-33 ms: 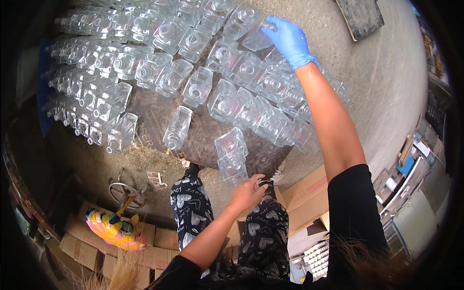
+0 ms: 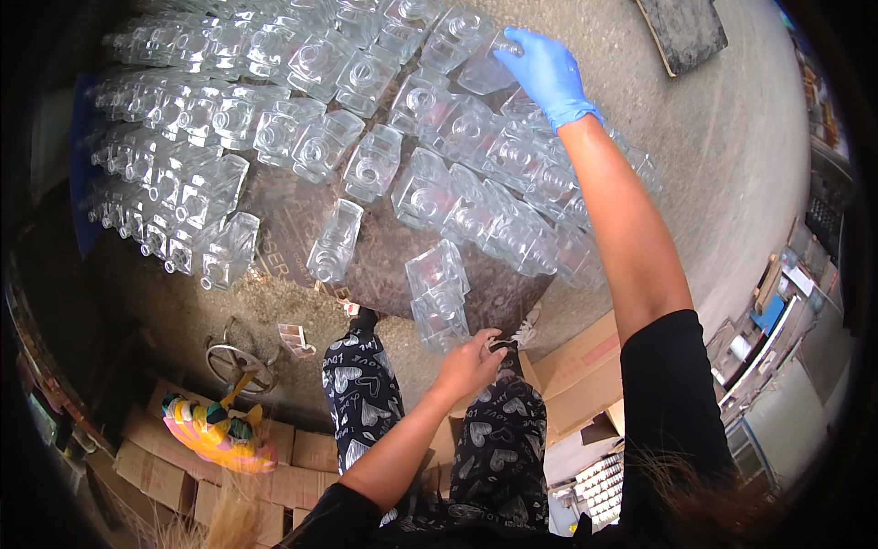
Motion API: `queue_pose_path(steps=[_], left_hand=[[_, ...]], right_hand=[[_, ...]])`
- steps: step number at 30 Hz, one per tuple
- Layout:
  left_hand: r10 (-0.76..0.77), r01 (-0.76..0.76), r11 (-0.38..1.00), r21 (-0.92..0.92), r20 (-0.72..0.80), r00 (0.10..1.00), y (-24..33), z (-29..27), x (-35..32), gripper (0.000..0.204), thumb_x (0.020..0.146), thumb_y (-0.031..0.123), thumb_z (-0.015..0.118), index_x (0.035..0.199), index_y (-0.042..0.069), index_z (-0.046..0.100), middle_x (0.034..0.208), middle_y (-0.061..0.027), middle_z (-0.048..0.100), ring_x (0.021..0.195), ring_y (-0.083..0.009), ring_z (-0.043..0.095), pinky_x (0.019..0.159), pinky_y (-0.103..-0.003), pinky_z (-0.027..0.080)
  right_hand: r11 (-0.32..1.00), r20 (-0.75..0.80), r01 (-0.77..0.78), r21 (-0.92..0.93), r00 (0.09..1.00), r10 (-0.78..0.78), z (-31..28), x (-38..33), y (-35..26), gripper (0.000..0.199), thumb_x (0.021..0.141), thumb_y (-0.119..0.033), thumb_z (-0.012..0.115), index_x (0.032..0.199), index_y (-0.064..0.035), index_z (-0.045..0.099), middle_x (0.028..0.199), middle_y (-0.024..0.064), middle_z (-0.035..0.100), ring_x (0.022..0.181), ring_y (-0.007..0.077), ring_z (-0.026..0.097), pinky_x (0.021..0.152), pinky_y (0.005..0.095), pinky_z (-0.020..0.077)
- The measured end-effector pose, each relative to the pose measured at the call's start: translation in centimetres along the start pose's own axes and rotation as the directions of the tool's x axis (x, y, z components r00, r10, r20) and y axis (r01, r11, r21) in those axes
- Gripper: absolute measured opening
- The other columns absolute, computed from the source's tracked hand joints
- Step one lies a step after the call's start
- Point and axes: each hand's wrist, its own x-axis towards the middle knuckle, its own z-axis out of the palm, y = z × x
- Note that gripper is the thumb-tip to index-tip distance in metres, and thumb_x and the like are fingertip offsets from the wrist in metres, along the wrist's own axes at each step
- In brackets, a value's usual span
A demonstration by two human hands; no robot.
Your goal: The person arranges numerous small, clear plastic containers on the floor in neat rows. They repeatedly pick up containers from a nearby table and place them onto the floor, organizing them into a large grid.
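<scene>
No clear chg vs prev frame. R hand [image 2: 546, 77], gloved, touches clear bottle [image 2: 483, 71], can't tell if clamped; L hand [image 2: 469, 368] part-curled nr bottle cluster [image 2: 439, 309], grip unclear.

Gloved fingers [image 2: 521, 38] at glass bottle [image 2: 482, 72]

Speckled floor [image 2: 732, 174] brightly lit at right — shaded at left. Cardboard boxes [image 2: 155, 476] packed together lower left, partly hidden by yellow-seated stool [image 2: 229, 446]. Dark board [image 2: 684, 35] seen upper right — assorted clutter [image 2: 786, 302] crowded along right edge.
</scene>
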Motion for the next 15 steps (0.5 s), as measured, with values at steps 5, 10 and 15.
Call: queue_pose_path(steps=[5,10,15], left_hand=[[-0.008,0.008,0.999,-0.031,-0.005,1.0,0.0,0.5,0.2,0.042,0.088,0.03,0.066,0.125,0.013,0.058,0.067,-0.0072,0.059,0.063,-0.0209,0.061,0.062,-0.033,0.048],[0.013,-0.013,1.0,0.015,-0.036,0.999,-0.4,0.9,0.3,0.04,0.088,0.03,0.066,0.123,0.012,0.058,0.067,-0.0092,0.063,0.065,-0.0278,0.065,0.063,-0.039,0.05],[0.017,-0.016,0.999,0.046,-0.03,0.999,-0.6,1.5,0.4,0.041,0.087,0.031,0.067,0.123,0.012,0.059,0.067,-0.0087,0.062,0.064,-0.0278,0.064,0.062,-0.039,0.05]], right_hand=[[0.999,-0.049,0.019,0.032,0.999,-0.018,-2.0,-0.8,0.0,0.054,0.083,-0.042,0.067,0.129,-0.015,0.057,0.116,0.017,0.063,0.101,0.0351,0.063,0.085,0.0446,0.0512],[0.977,0.023,-0.105,-0.186,0.993,0.112,-5.2,-5.3,1.7,0.061,0.079,-0.044,0.071,0.131,-0.0174,0.056,0.112,0.0197,0.062,0.1,0.0355,0.064,0.084,0.0444,0.0517],[0.956,0.117,-0.188,-0.227,0.969,0.218,-5.3,-5.7,3.7,0.051,0.079,-0.039,0.071,0.119,-0.0106,0.061,0.109,0.0204,0.065,0.097,0.037,0.065,0.082,0.0465,0.0523]])
